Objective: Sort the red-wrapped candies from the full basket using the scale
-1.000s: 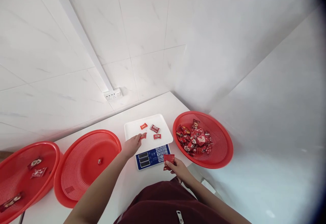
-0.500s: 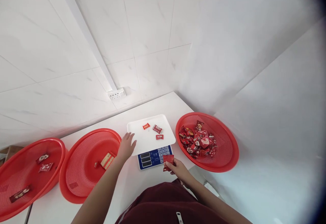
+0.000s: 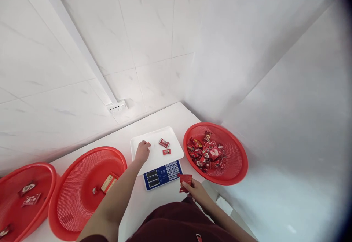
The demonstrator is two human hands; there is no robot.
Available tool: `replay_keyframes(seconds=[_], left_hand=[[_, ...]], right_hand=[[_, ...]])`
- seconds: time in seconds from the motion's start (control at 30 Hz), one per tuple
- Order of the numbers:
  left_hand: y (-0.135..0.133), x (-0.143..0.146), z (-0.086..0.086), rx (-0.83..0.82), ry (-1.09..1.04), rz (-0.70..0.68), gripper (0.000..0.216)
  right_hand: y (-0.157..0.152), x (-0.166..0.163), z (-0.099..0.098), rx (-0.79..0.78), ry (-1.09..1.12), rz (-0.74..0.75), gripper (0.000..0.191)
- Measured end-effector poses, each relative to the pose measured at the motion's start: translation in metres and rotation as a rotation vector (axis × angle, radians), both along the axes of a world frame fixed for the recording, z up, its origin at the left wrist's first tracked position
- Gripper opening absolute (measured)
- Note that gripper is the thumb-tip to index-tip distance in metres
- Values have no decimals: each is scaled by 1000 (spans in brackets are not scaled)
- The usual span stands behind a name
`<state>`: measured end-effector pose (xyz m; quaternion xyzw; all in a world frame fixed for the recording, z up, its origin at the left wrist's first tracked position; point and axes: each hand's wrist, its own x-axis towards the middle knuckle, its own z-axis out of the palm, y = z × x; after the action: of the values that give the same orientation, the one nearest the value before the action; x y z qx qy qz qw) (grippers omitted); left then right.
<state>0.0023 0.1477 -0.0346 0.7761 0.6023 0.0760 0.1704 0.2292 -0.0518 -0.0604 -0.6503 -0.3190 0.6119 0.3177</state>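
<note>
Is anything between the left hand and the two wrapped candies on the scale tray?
Nothing visible: only white scale tray separates the left hand, a red sliver at its fingertips, from both wrapped candies.

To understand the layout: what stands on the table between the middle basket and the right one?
In the head view, the scale stands there, two wrapped sweets lying on its white tray near the left hand.

Your left hand is now pinching the orange-red candy, and a cream packet is newly lying in the middle basket.
</note>
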Motion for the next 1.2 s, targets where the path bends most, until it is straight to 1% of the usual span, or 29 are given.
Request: replay_keyframes(seconds=[0.1,0.2,0.27,0.3,0.33,0.4,0.47,0.5,0.57,0.63,0.7,0.77,0.83,0.9,0.93,1.13,1.2], left_hand=[[-30,-41,18,68,16,145,39],[-62,-83,34,149,103,378,36],[-76,-96,37,182,192,466,34],[-81,-95,36,185,217,461,34],[-82,-88,33,179,218,420,33],[-80,-62,26,125,146,233,31],[-71,-25,17,26,32,-26,32],[-66,-6,12,3,4,-111,32],[-55,29,4,-16,-22,-220,31],[-44,54,-4,-25,-29,-285,32],[-36,71,-11,-35,-27,-317,31],[-30,79,-15,-44,-23,-315,29],[-28,77,-15,-49,-26,-286,28],[-30,64,-12,-41,-37,-221,30],[-32,52,-9,-32,-43,-174,30],[-66,-57,10,20,-37,180,31],[-76,-77,11,20,-36,223,30]], right_hand=[[7,-5,3,9,10,53,43],[18,-13,11,20,-5,115,41],[24,-18,16,28,-3,151,40],[27,-20,18,36,-1,164,39],[29,-22,19,43,1,175,39],[32,-25,20,62,1,194,40],[32,-25,21,74,2,202,41],[31,-24,22,75,-3,199,42],[29,-20,22,72,-22,175,43],[25,-15,22,68,-36,140,44],[20,-9,21,67,-30,108,46],[16,-4,19,62,-22,83,48],[14,-1,17,56,-26,67,49],[14,0,16,50,-34,65,49],[15,-1,16,49,-35,70,48],[23,-11,13,40,-27,153,40],[26,-14,10,41,-10,184,40]])
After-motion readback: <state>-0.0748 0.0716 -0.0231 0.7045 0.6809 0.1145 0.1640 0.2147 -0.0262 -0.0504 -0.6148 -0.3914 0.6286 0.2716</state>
